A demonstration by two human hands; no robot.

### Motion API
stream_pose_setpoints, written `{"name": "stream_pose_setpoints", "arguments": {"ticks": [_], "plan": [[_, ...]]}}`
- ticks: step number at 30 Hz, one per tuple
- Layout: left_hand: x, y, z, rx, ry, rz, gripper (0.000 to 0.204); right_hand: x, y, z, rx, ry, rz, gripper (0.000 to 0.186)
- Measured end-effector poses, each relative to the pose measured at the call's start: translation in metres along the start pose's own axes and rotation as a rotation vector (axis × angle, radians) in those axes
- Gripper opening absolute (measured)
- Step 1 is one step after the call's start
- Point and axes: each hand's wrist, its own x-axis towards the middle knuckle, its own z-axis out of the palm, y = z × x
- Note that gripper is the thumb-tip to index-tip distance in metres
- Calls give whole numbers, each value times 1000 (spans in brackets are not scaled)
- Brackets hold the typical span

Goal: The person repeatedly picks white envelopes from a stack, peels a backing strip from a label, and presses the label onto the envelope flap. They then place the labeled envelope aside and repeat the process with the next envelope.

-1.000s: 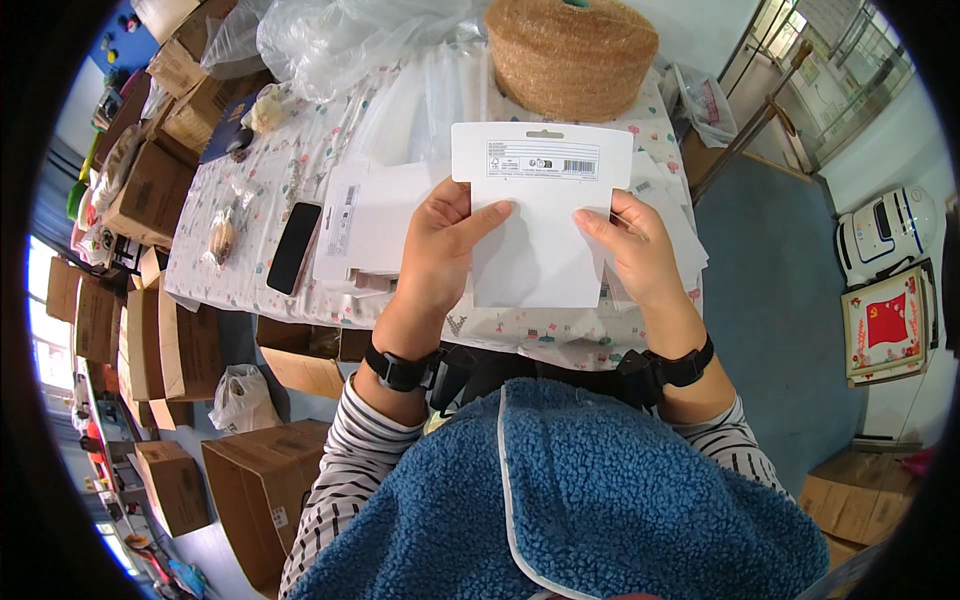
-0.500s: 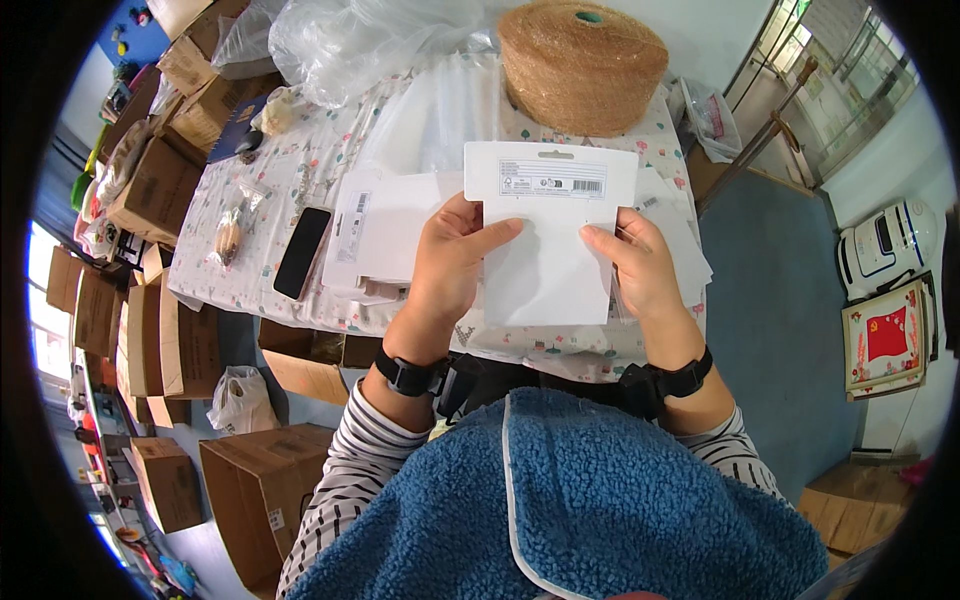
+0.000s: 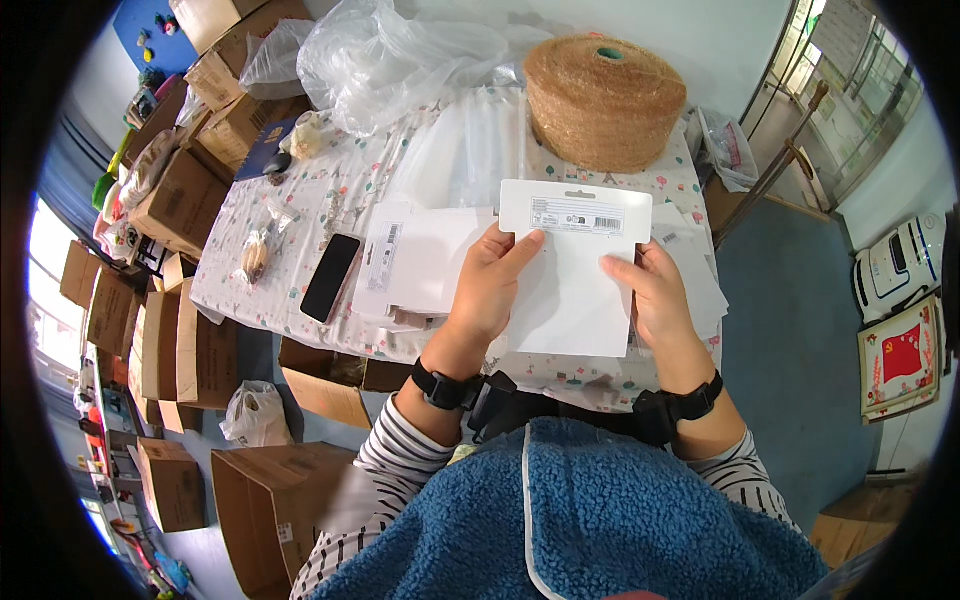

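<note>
A white packaging card [image 3: 575, 290] with a hanging slot and a printed label along its top is held up over the table's front edge. My left hand [image 3: 490, 278] grips its left side, the thumb lying on the face just under the label. On the right side my right hand [image 3: 652, 290] pinches it, thumb in front and fingers behind. Left of the card lies a stack of similar white cards [image 3: 425, 255]. More white cards [image 3: 695, 275] lie to the right, partly behind my right hand.
On the patterned tablecloth [image 3: 225, 290] are a black phone [image 3: 331, 278], a small bag of brown items [image 3: 256, 255] and clear plastic sleeves [image 3: 455, 155]. A large tan roll [image 3: 605, 110] stands at the back beside crumpled plastic [image 3: 390, 60]. Cardboard boxes [image 3: 325, 385] crowd the left floor.
The view has shifted, so the table and card appear lower and further right. My left thumb has moved up the card toward the label. Both hands keep hold.
</note>
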Motion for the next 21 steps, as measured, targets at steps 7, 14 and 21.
{"name": "stream_pose_setpoints", "arguments": {"ticks": [7, 14, 21], "plan": [[2, -12, -9, -12, 15, -65, 26, 7, 7, 9, 6, 116, -51, 31], [2, -14, -7, 4, -12, 12, 27, 7, 8, 14, 30, 94, -87, 31], [-6, 0, -3, 26, 109, -229, 30, 7, 16, 4, -37, 47, -151, 30]]}}
